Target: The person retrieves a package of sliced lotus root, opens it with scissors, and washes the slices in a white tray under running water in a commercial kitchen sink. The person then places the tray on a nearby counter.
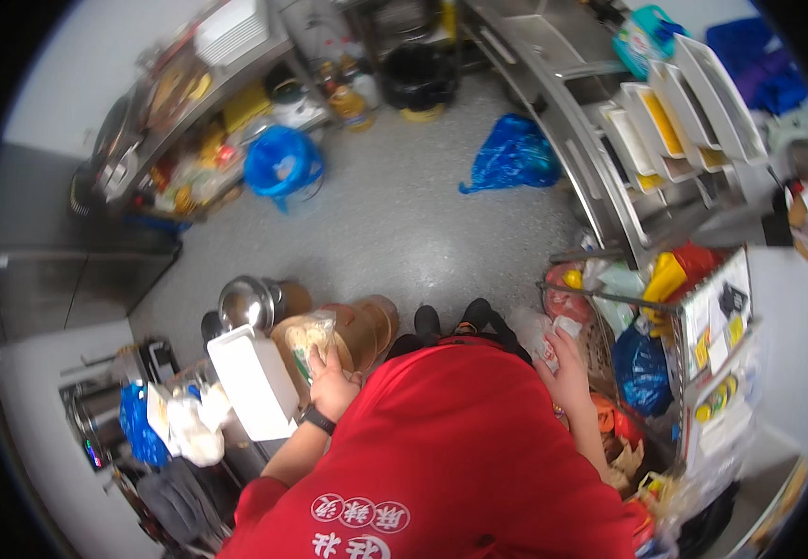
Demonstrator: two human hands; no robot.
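Note:
At the lower left of centre, my left hand [332, 384] lies with spread fingers on a clear plastic packet of pale food [311, 340]; whether it grips the packet cannot be told. The packet rests on a round brown lid or board [349, 347]. Beside it stands a white plastic bin [254, 384]. My right hand [565, 367] hangs at the right of my body, fingers partly spread, near a thin clear plastic bag [531, 328] and the wire rack. No object shows clearly in it.
A wire rack with bags [641, 370] stands close at right. Ahead on the grey floor are a blue plastic bag [516, 157], a blue-lined bin [282, 164] and a black-lined bin [418, 77]. Steel sinks with white trays [718, 98] stand at upper right; a steel pot [247, 304] is at left.

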